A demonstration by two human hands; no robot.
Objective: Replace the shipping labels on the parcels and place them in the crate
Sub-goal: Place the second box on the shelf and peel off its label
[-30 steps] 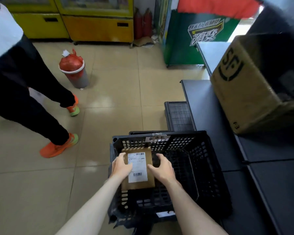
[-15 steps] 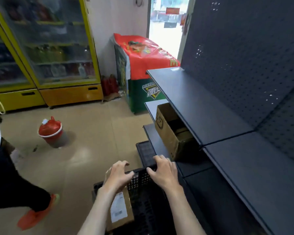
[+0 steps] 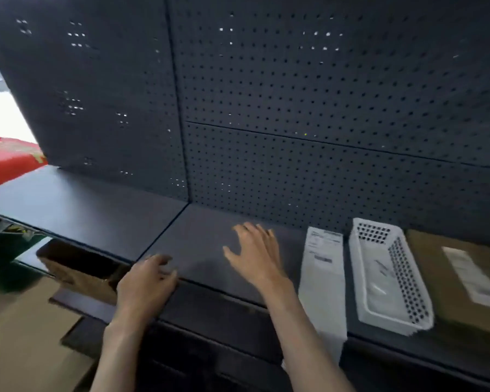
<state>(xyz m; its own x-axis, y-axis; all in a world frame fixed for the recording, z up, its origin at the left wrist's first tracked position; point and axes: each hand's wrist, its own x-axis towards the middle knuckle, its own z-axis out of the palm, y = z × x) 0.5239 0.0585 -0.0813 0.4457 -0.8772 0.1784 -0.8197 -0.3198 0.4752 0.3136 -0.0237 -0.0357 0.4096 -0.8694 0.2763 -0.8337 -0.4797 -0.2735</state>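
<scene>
My left hand [image 3: 146, 281] hovers at the front edge of the dark shelf [image 3: 96, 213], fingers loosely curled, holding nothing. My right hand [image 3: 255, 253] is spread above the shelf top, empty. To its right lies a strip of white shipping labels [image 3: 323, 278], hanging over the shelf edge. A brown cardboard parcel [image 3: 436, 278] with a white label [image 3: 473, 275] lies flat at the far right. The crate is out of view.
A white perforated plastic basket [image 3: 388, 275] sits between the labels and the parcel. A dark pegboard wall [image 3: 294, 108] backs the shelf. An open cardboard box [image 3: 79, 273] rests on a lower shelf at left. A red-covered cabinet [image 3: 6, 162] shows at far left.
My view has swung up from the black crate on the floor to the shelf. Both hands left the crate and the parcel in it and now hang empty over the shelf.
</scene>
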